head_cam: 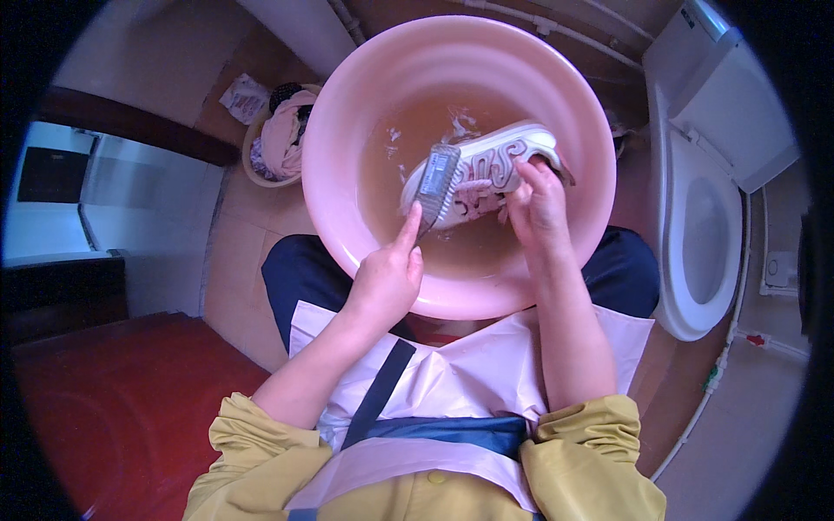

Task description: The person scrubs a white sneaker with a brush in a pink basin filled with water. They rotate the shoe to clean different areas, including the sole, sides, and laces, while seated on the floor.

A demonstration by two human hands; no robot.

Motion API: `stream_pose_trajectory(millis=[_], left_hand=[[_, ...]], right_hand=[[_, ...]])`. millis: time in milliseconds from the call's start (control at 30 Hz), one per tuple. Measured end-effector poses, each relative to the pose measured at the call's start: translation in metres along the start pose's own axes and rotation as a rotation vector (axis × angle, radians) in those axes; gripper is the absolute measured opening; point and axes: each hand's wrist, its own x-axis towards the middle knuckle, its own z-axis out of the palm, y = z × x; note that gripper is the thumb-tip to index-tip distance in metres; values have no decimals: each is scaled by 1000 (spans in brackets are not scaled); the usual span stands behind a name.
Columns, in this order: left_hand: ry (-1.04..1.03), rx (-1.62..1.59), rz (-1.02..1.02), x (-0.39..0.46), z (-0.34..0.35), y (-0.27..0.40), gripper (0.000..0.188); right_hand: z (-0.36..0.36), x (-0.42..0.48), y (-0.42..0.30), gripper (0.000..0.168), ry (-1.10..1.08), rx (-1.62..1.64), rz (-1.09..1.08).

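A large pink plastic basin (332,228) holds murky brownish water (466,251) with a little foam. Over the water lies a white and pink sneaker (479,159) with pink laces, tilted on its side, toe to the left. My right hand (537,195) grips it at the heel opening, the fingertips partly inside. A scrubbing brush (438,182) with pale bristles and a greyish back, bearing a label, rests against the toe and side of the shoe. My left hand (394,270) holds the brush at its near end, index finger stretched along the back.
A small tub (254,170) of clothes stands on the tiled floor to the left, beside a crumpled packet (244,98). At the right is a white toilet (674,286) with its lid raised. White pipes run along the walls. A red surface (143,404) lies at lower left.
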Motion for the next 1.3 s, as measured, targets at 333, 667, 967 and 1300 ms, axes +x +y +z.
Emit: stream_pose_trajectory(millis=[333,667,967,1300], left_hand=[[-88,124,-49,8,0,13,61],[74,-62,-194,-9,-24,4,58],[7,1,-173,-25,-19,-7,61],[-84,69,-134,-32,-19,1,60]], right_hand=[[1,-2,16,37,145,-880,-355],[15,-8,-4,39,58,-542,-273],[-1,-1,2,44,89,-380,-276],[7,-3,-1,44,147,-238,-219]])
